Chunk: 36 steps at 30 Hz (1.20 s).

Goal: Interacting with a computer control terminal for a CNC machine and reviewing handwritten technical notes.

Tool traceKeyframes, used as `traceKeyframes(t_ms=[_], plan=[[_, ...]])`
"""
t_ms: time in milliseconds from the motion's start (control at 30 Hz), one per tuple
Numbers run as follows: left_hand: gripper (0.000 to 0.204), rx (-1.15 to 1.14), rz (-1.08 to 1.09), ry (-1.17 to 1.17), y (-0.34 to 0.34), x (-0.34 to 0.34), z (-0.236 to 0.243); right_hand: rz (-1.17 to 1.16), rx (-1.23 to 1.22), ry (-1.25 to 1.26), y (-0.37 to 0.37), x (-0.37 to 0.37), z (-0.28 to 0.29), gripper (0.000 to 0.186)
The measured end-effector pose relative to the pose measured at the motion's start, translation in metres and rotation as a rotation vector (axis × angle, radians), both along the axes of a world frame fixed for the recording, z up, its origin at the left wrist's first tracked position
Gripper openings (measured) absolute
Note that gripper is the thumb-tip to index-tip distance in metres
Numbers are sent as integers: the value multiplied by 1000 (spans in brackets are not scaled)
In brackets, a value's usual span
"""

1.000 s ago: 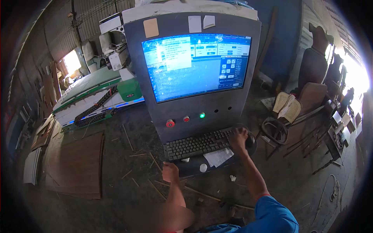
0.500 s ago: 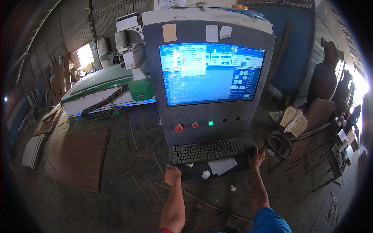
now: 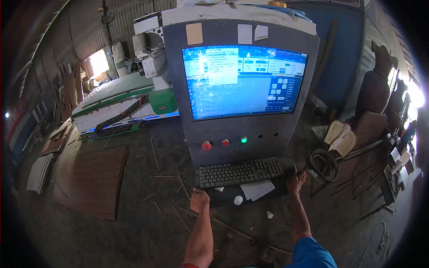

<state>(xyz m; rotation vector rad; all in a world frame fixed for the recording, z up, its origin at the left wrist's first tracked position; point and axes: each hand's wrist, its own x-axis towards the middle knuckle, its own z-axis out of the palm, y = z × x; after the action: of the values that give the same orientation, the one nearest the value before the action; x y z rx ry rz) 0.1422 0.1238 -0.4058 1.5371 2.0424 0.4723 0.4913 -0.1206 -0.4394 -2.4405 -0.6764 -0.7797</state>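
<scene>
My left hand [image 3: 199,200] is closed on the front left corner of the dark keyboard tray [image 3: 221,199]. My right hand [image 3: 295,181] rests over a dark mouse at the tray's right end, fingers curled on it and mostly hiding it. A black keyboard [image 3: 239,172] lies along the tray, with papers [image 3: 258,190] and a small white round object [image 3: 238,200] in front. Above, a grey control cabinet [image 3: 241,129] carries a lit blue screen [image 3: 243,94] showing a dropdown list, two red buttons [image 3: 206,145] and a lit green button [image 3: 244,140].
A green and white machine [image 3: 163,102] extends behind at left. Brown boards [image 3: 89,178] lie on the floor at left among scattered wood strips [image 3: 183,219]. Chairs [image 3: 371,125], a woven cane panel [image 3: 339,134] and other wooden furniture crowd the right, with a loose cord [image 3: 380,236] on the floor.
Since a second ago my right hand has moved right, from the keyboard's right part onto the mouse. My left hand stays at the tray corner. The view has shifted, putting the cabinet farther right.
</scene>
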Motion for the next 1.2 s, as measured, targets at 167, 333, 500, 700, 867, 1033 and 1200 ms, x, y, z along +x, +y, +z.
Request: traceKeyframes(t_ms=[167, 333, 500, 700, 867, 1033, 1200], plan=[[58, 8, 3, 2, 0, 1, 0, 21, -12, -1, 0, 2, 0, 46], [58, -27, -37, -25, -1, -2, 8, -7, -38, 9, -1, 2, -1, 45], [60, -72, -70, -44, -3, -5, 12, 0, -3, 10, 1, -1, 1, 43], [60, -85, -60, -19, -4, -1, 17, 3, -10, 37, -3, 3, -1, 43], [55, 35, 14, 0, 2, 0, -6, 22, 6, 55, 0, -1, 3, 44], [55, 17, -21, 5, 2, 0, -7, 21, 7, 56, -2, 0, 2, 44], [56, 33, -38, -8, 0, -2, -4, 5, 14, -5, 1, -4, 1, 41]])
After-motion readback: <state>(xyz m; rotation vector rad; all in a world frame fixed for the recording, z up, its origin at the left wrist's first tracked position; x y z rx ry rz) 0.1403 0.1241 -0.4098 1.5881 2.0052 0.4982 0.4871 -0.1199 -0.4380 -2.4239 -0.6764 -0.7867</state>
